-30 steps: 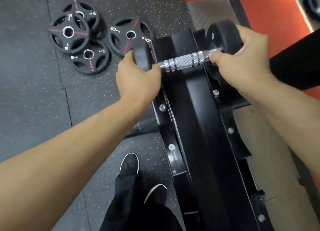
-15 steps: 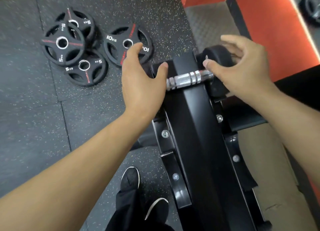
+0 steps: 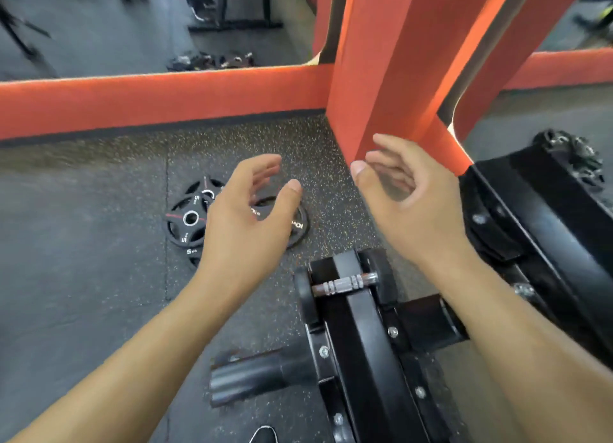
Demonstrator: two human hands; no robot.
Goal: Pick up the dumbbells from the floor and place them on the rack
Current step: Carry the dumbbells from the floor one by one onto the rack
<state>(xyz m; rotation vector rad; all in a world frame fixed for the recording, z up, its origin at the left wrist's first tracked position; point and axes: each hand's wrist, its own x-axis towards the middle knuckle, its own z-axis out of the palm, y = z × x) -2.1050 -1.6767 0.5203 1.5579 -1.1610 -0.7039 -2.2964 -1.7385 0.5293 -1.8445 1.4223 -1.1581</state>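
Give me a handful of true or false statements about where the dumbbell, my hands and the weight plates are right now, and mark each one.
1. The dumbbell lies across the black rack. True.
2. The left hand grips the dumbbell handle. False: it is open and empty, held above the floor, apart from the dumbbell.
3. The right hand is open and holds nothing. True.
4. The weight plates sit on the rack. False: they lie on the floor, to the left of the rack.
5. An orange pillar rises beyond the hands. True.
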